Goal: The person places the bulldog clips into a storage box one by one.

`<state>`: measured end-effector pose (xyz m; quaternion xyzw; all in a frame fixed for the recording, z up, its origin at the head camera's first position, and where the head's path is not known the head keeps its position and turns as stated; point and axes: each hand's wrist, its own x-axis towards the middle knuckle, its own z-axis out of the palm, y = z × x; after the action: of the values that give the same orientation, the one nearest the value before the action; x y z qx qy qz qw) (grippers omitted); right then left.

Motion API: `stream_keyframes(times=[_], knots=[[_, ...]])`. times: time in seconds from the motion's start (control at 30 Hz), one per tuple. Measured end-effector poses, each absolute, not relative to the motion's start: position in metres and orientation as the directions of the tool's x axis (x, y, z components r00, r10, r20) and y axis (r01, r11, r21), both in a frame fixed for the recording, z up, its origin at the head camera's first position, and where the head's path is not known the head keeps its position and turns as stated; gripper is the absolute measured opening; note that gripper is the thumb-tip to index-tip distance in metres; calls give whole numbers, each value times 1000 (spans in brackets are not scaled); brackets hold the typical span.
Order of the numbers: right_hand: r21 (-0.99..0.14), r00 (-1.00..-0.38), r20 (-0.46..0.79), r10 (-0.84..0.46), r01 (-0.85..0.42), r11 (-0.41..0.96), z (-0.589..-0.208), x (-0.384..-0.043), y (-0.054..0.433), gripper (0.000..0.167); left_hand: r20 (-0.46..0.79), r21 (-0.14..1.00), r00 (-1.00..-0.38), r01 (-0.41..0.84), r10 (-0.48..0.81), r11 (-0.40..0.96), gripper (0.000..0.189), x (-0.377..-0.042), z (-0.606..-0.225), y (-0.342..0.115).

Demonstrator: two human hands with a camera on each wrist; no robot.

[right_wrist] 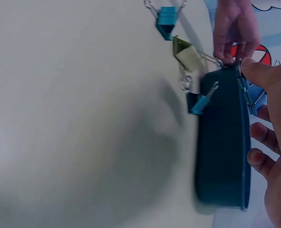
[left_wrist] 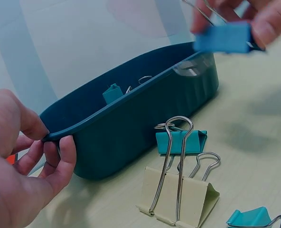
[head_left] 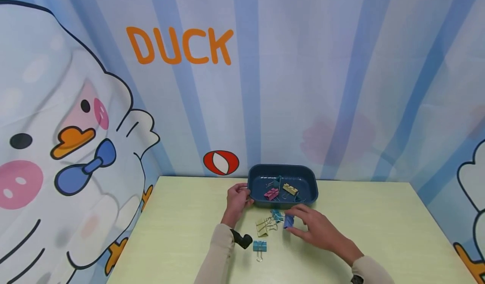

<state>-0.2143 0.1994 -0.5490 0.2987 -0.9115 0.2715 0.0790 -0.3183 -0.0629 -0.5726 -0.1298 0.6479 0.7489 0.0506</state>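
Note:
A dark blue plastic tray (head_left: 283,205) stands at the back of the table, with pink, yellow and teal binder clips inside. My left hand (head_left: 237,200) grips the tray's left end, thumb and fingers at the rim, as the left wrist view shows. In my right hand (head_left: 316,228) a blue binder clip (head_left: 289,221) is pinched between thumb and fingers, raised just in front of the tray. On the table before the tray lie a pale yellow binder clip (left_wrist: 176,197) and a teal one (head_left: 277,215). Nearer me rests another teal binder clip (head_left: 259,246).
The pale table (head_left: 182,225) ends at a hanging cloth (head_left: 284,86) printed with ducks and stripes, right behind the tray. A black strap (head_left: 242,239) sits at the left sleeve cuff.

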Motion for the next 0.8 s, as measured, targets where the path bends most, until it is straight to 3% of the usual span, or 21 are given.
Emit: stream_keyframes(times=[0.4,0.8], knots=[[-348,-753,418,-508,-649,676,-507,-249,204,45,-264,957,-959,-248,-99,-151,34,-317,-572,-63],[-361,-765,426,-484,-634,684,-471,-285,208,47,-273,953,-957,-256,-94,-159,34,-320,-575,-63]])
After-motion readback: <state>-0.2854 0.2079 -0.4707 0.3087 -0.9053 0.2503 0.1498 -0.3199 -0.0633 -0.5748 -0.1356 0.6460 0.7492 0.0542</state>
